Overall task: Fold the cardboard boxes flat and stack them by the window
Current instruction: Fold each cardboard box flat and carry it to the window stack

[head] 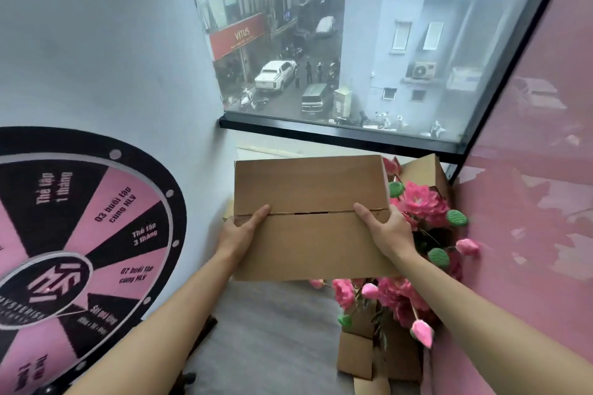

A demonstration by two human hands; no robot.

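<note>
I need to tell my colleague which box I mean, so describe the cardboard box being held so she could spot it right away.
Start at the big window and drop below its black sill. The cardboard box is there, held up with the left hand and right hand on its sides, just left of the pink flowers. Unlike the other cardboard pieces low among the flowers, it shows a closed face with a centre seam.

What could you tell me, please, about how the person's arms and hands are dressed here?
Both forearms are bare up to the frame edge, with no sleeves in view. The left hand and right hand wear no gloves, and no rings, watch or bracelets show. The visible fingernails look short and unpainted.
</note>
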